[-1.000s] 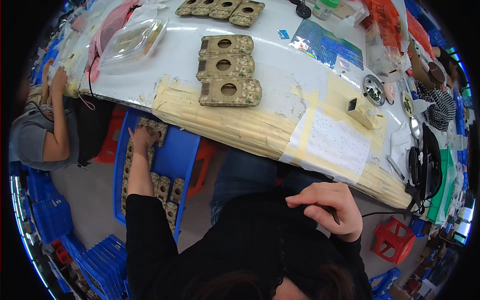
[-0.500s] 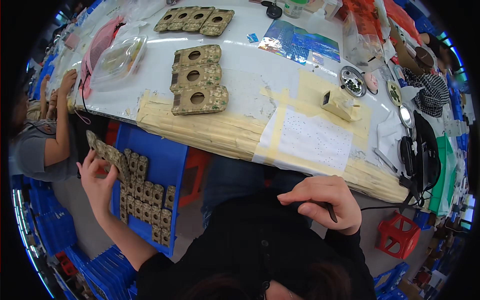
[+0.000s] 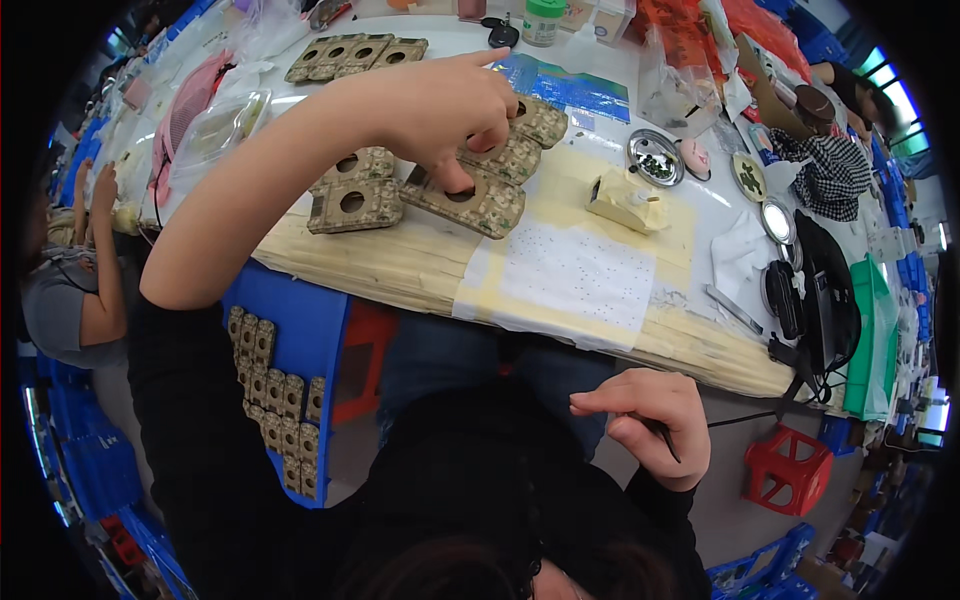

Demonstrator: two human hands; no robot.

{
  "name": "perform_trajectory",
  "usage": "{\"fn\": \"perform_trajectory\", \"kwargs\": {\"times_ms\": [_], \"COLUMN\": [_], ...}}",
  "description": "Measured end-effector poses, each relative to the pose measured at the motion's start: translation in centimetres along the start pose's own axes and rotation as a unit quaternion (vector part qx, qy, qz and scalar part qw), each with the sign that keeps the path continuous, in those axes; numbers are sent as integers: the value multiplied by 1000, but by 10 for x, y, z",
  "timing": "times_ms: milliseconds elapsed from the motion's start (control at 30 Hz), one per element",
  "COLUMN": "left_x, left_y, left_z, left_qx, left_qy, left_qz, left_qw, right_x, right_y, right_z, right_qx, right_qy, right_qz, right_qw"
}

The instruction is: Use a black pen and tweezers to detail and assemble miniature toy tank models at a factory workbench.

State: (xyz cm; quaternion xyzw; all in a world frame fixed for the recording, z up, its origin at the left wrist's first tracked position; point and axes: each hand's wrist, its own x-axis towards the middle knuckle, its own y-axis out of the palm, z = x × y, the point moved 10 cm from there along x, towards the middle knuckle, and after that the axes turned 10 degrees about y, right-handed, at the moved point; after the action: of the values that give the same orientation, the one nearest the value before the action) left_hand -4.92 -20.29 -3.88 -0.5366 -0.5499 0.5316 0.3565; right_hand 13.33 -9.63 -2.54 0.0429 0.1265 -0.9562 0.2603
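Observation:
My left hand (image 3: pixel 460 115) reaches across the table, its thumb at the round hole of a camouflage-patterned case (image 3: pixel 485 205) and its fingers curled over the cases overlapping behind it. That slanting group ends at a far case (image 3: pixel 540 122). Just left of it, partly hidden by my forearm, lie more cases of the same kind (image 3: pixel 350 208). In front of my body, my right hand (image 3: pixel 655 425) is closed around a thin dark tool (image 3: pixel 662 437), whose kind I cannot make out.
Several cases (image 3: pixel 350 55) line the back. A dotted white sheet (image 3: pixel 560 275) is taped at the front edge. Rightward are a taped box (image 3: pixel 625 200), a round metal dish (image 3: pixel 655 158) and a black bag (image 3: pixel 835 300). A blue tray (image 3: pixel 290 320) with cases sits below left.
My left hand has swung from above the blue tray to the tabletop with camouflage cases, which now lie fanned right of the earlier group. My right hand keeps its grip; the view has shifted slightly.

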Motion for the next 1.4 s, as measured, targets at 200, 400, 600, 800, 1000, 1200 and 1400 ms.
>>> {"fn": "perform_trajectory", "kwargs": {"times_ms": [200,400,600,800,1000,1200,1400], "left_x": [6,-32,-121,-163,-189,-206,-210], "left_y": [31,18,12,46,40,58,64], "left_z": [33,46,-2,3,15,-2,0], "left_qx": [-2,21,-65,-109,-42,-36,-75], "left_qy": [-27,-83,-250,-294,-292,-325,-347], "left_qz": [77,-36,-147,-166,-199,-293,-324], "left_qw": [997,996,955,935,935,898,877], "right_x": [6,19,22,34,12,-21,-35], "right_y": [-3,14,8,18,-13,-65,-70], "right_z": [-9,-4,-15,-3,2,2,-12], "right_qx": [23,9,17,-6,39,47,-9], "right_qy": [8,-22,5,-13,-1,-151,-82], "right_qz": [-9,26,16,41,-114,-212,-312], "right_qw": [1000,999,1000,999,993,965,946]}}
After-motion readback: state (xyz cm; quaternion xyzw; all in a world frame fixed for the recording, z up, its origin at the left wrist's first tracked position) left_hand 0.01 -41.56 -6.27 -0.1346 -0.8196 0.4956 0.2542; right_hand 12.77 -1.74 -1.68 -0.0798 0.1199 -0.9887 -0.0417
